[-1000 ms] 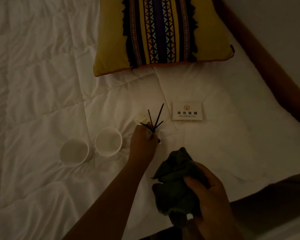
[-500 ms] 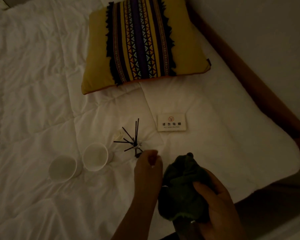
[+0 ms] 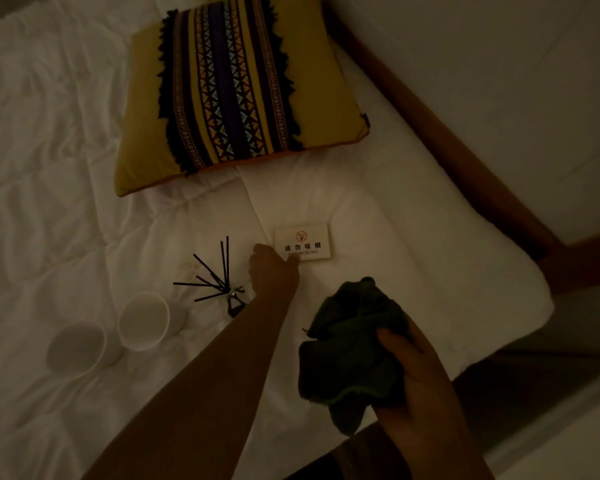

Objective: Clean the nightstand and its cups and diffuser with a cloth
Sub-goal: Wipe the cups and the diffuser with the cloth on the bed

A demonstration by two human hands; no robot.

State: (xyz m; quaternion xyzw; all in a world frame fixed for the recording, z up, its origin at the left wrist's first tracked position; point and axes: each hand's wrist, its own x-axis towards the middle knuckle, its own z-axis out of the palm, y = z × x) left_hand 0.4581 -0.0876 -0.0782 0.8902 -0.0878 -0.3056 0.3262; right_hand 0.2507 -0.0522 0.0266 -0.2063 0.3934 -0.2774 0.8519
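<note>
Gripping a bunched dark green cloth, the right hand sits at five o'clock in the view. The left hand is stretched over the white bedding, one fingertip touching the near-left edge of a no-smoking card. Its other fingers are hidden, so its grip cannot be told. The reed diffuser lies at nine o'clock of that hand. Two white cups stand side by side at eight o'clock, and a striped yellow pillow lies at twelve.
</note>
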